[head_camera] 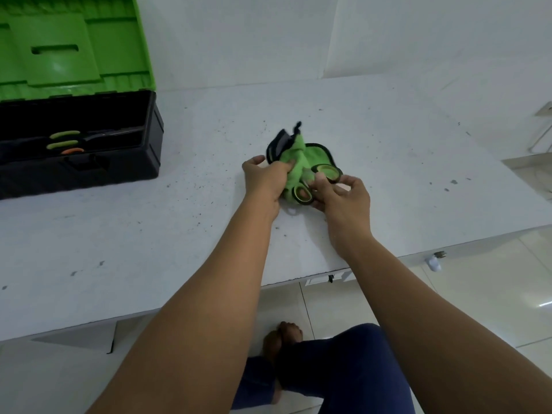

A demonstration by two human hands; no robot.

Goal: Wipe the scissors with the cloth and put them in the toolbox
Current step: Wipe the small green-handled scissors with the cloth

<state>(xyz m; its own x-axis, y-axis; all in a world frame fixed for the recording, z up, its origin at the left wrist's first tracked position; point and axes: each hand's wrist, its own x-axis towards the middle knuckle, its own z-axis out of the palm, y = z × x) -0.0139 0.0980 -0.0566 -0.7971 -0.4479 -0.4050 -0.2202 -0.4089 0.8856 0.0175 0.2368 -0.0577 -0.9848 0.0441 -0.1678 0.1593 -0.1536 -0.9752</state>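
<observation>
A green cloth [298, 153] with a black hem lies bunched on the white table [179, 222], just past my hands. My left hand [265, 180] grips the cloth and presses it around the blades of the scissors, which are hidden inside the fabric. The scissors [327, 172] have black and green loop handles that stick out toward me. My right hand [343, 198] holds those handles with thumb and fingers. The black toolbox [149, 135] stands open at the far left, its green lid [74, 46] raised against the wall.
Inside the toolbox lie other tools with green and orange handles [64, 143]. The table's front edge runs diagonally below my forearms; tiled floor, my knee and foot lie beneath. A white wall stands behind, a cable and socket at far right.
</observation>
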